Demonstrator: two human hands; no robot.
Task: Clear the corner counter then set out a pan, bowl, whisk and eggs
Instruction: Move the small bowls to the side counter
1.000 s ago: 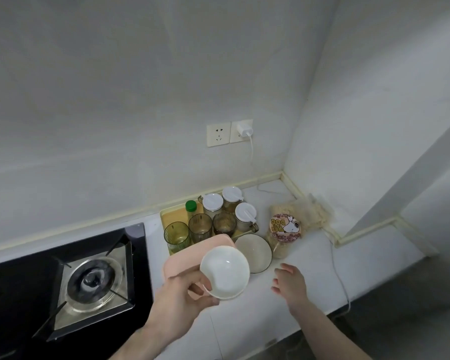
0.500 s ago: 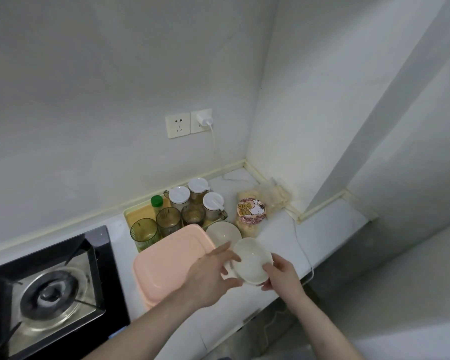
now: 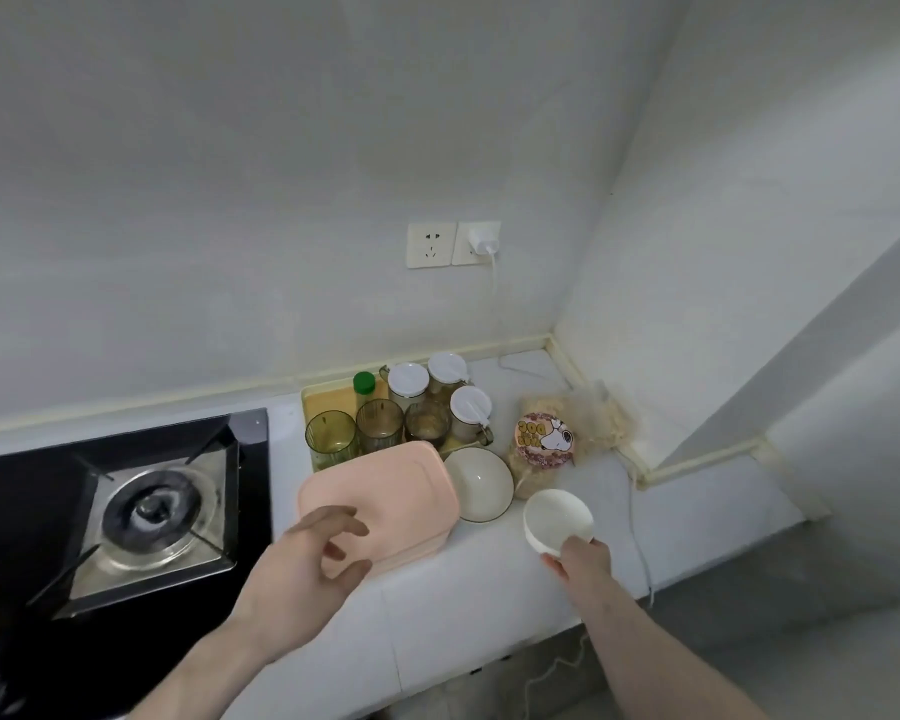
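head | right hand (image 3: 583,563) grips round glossy white bowl (image 3: 558,518) | left hand (image 3: 302,569) spread, empty

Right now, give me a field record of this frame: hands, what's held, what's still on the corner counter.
left hand: open, fingers spread, over the near edge of the pink container, holding nothing
right hand: grips the small white bowl by its near rim
counter: second white bowl, snack bag, tray with glasses and white-lidded jars
stove: left of the container, burner bare
pan, whisk, eggs: not in view
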